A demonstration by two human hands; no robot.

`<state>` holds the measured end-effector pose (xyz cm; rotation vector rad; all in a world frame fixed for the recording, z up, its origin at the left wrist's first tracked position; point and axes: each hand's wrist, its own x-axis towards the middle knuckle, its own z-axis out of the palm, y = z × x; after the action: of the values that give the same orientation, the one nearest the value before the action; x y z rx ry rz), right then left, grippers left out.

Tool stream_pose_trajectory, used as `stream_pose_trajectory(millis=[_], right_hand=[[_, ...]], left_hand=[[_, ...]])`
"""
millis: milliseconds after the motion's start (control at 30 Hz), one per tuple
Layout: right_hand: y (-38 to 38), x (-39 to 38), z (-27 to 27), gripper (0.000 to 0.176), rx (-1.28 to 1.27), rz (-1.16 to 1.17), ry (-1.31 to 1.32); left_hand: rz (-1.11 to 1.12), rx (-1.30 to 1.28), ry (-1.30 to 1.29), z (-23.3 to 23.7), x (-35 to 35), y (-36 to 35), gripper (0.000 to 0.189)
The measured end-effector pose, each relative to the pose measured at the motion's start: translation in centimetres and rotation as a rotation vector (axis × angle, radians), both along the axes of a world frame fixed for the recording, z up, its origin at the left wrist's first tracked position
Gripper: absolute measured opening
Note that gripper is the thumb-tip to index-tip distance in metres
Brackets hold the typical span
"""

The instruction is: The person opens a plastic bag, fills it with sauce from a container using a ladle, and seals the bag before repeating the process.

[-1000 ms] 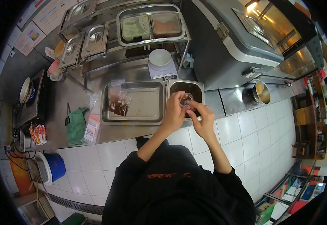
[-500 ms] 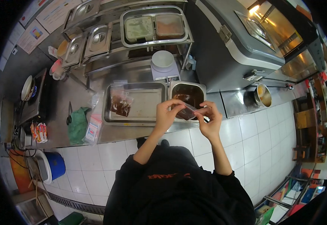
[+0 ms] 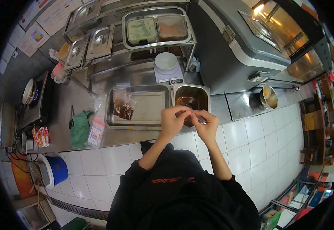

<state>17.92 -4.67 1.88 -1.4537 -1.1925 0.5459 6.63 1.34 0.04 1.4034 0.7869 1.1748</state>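
Observation:
Fingertip to fingertip, my left hand (image 3: 172, 122) and my right hand (image 3: 207, 125) pinch the top edge of a small clear plastic bag (image 3: 188, 122) with dark brown contents. Most of the bag is hidden behind my fingers. Both hands are closed, over the front edge of a deep steel pan (image 3: 208, 100) that holds dark brown sauce (image 3: 188, 101). Left of it is a shallow steel tray (image 3: 151, 105), in which filled zip bags (image 3: 124, 108) of the same brown colour lie flat.
A white bowl (image 3: 166, 61) sits on a kitchen scale (image 3: 169, 76) behind the pan. To the left lie a green cloth (image 3: 80, 129), scissors (image 3: 71, 117) and a pack of plastic bags (image 3: 95, 133). A steel bowl (image 3: 269, 97) stands on the right counter; a lit burner (image 3: 35, 94) is far left.
My hands have come closer together along the bag's top, the right one moving left. The fingertips now meet and cover more of the bag.

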Motion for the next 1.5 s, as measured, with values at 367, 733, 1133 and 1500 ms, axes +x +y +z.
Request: stream_pose_trajectory(millis=[367, 733, 1133, 1500], right_hand=[[-1.2, -1.2, -1.3, 0.007, -0.023, 0.090, 0.076], [-3.9, 2.2, -3.9, 0.010, -0.108, 0.014, 0.441], [-5.2, 2.6, -4.7, 0.011, -0.147, 0.008, 0.496], [-4.9, 2.3, -4.2, 0.012, -0.146, 0.031, 0.481]], left_hand=[[0.305, 0.173, -0.003, -0.6, -3.4, 0.8, 0.005], [0.532, 0.067, 0.762, -10.3, -20.2, 12.2, 0.021], [0.831, 0.104, 1.152, -12.9, -29.1, 8.3, 0.015], [0.840, -0.171, 1.081, -12.7, -30.7, 11.1, 0.012]])
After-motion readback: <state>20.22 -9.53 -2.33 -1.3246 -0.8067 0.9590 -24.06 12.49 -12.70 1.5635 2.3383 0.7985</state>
